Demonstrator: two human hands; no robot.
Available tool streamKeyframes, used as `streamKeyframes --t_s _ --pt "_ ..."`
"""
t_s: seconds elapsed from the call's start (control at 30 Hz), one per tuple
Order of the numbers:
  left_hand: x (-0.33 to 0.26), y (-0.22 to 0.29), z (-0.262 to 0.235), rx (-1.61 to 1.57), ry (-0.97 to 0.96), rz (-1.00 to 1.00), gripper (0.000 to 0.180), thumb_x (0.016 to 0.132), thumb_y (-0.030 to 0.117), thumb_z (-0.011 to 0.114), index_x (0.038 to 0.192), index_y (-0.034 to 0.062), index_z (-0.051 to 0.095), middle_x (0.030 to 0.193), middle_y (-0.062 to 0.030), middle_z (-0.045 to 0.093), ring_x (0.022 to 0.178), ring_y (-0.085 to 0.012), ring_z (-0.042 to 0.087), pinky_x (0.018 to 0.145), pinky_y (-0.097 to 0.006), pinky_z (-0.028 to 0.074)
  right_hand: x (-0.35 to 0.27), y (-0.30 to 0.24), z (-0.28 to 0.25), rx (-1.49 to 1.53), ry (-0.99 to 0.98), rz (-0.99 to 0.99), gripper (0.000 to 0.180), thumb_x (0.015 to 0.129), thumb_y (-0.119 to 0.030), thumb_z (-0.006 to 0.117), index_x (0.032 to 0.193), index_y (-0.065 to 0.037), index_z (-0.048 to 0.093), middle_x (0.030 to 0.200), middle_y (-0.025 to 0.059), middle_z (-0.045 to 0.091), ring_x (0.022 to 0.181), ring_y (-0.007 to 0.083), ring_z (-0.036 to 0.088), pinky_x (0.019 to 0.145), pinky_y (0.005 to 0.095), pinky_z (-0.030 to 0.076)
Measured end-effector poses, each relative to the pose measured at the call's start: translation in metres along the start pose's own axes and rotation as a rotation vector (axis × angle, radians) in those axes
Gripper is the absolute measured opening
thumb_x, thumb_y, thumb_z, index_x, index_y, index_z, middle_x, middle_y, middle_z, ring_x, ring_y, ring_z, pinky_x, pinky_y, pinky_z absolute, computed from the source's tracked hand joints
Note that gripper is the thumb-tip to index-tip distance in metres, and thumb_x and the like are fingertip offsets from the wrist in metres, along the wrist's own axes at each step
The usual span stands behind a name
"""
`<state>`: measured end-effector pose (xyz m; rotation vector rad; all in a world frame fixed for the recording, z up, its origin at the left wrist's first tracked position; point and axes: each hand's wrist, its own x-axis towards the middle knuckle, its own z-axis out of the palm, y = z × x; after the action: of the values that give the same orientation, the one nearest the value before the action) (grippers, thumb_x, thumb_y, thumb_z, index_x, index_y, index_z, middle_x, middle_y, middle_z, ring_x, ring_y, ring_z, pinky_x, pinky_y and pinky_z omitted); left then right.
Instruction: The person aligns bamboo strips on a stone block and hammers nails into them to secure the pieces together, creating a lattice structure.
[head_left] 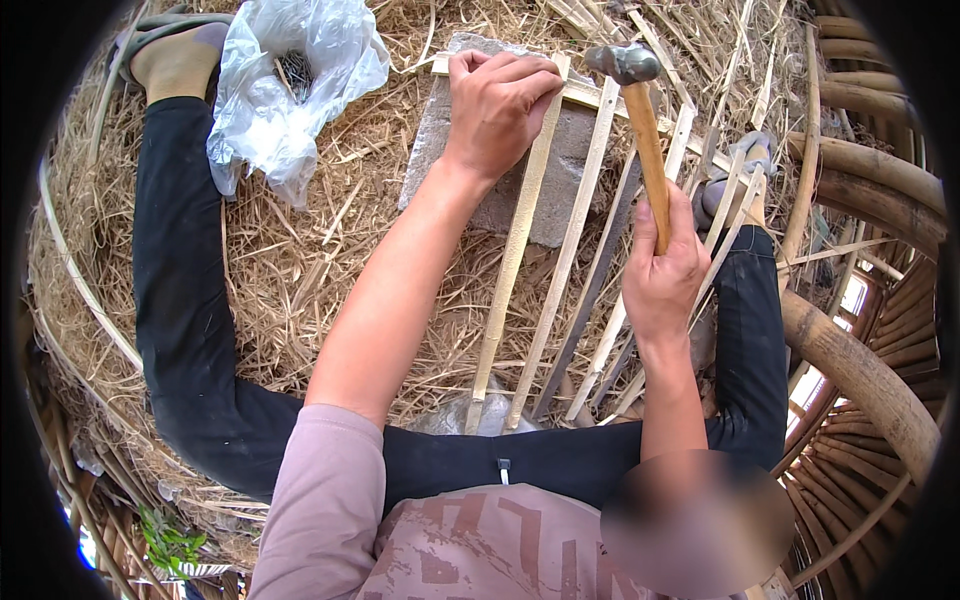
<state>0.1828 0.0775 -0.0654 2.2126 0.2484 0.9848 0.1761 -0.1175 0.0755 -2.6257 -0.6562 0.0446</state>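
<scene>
My right hand (665,265) is closed round the wooden handle of a hammer (652,150), its metal head raised to the right of my left hand (505,110). The fingers of my left hand are curled together over the far end of a pale bamboo slat (520,225), where it meets a cross strip (590,95). What those fingers pinch, if anything, is hidden. Several more slats (572,240) run side by side from the cross strip toward my lap. A grey stone slab (425,150) lies beneath the slats' far ends.
At the far left, a clear plastic bag (335,100) holds a pile of dark nails (293,75). Bamboo shavings (300,265) cover the ground. My dark-trousered legs (185,260) spread on both sides of the work. Curved bamboo poles (860,350) stand at the right.
</scene>
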Motion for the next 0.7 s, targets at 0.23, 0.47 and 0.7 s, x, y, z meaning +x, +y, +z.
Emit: streamKeyframes --t_s 0.23,0.47,0.7 --pt "-0.0005 -0.0008 0.0013 0.013 0.009 0.016 0.004 0.083 0.016 0.076 0.087 0.0151 0.075 0.096 0.0045 0.075 0.091 -0.0123 0.068 0.085 -0.034 0.034 -0.0022 0.0014 0.0044 -0.043 -0.057 0.001 0.028 0.098 -0.013 0.061 0.124 -0.003 0.06 0.08 0.0207 0.067 0.069 0.0324 0.07 0.06 0.042 0.051" --pt "0.0013 -0.0012 0.0011 -0.023 0.02 0.028 0.003 0.083 0.014 0.075 0.086 0.0136 0.075 0.095 0.0052 0.075 0.089 -0.0126 0.068 0.086 -0.033 0.035 0.0003 0.0009 0.0006 0.018 0.012 0.017 0.028 0.099 -0.014 0.059 0.124 -0.003 0.06 0.073 0.0177 0.064 0.063 0.0295 0.067 0.058 0.041 0.049" --pt "0.0006 0.0004 -0.003 -0.054 -0.002 -0.021 0.003 0.082 0.013 0.076 0.084 0.0124 0.074 0.096 0.0054 0.074 0.089 -0.0125 0.067 0.086 -0.032 0.034 0.0018 0.0004 -0.0013 0.055 -0.003 0.055 0.027 0.099 -0.015 0.06 0.124 -0.004 0.06 0.07 0.0153 0.062 0.059 0.0235 0.062 0.057 0.0368 0.048"
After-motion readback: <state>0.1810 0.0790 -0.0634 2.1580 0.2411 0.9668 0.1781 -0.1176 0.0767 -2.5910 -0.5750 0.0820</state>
